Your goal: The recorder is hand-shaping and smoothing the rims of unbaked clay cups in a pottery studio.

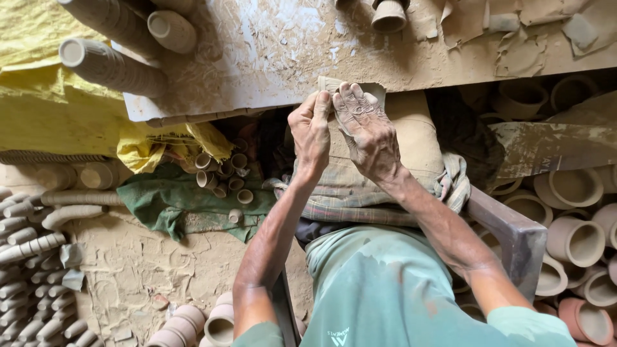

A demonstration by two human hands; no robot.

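Clay slab (331, 83), flat and grey, pinched by left hand (311, 132) and right hand (367, 132) fingers.

The middle of the clay-smeared board (283, 51) lies bare; stacked cups (109, 64) crowd its left end, a single cup (389, 16) its far edge, clay scraps (520, 38) its right.

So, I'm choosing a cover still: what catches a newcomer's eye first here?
First the two clay-dusted hands, left hand and right hand, pressed together on a flat piece of clay at the edge of the mud-smeared board. Then the clay cups heaped at right, and the stacked cups lying top left.
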